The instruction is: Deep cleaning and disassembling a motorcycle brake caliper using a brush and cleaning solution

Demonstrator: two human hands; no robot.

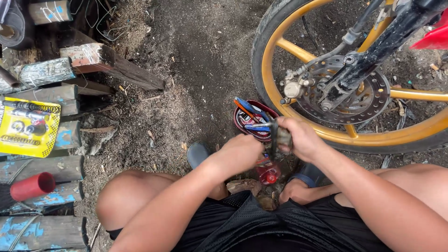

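Right hand [301,137] in tight grip around a small grey brake pad [281,137]; left hand [240,154] fisted, contents hidden.

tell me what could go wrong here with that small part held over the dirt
The right hand pinches a small grey metal part above loose dirt ground, with the left hand close beside it; if it slips, it may pick up grit or get lost among the debris. The red tool bowl sits right against the yellow wheel, so a nudge might tip it.
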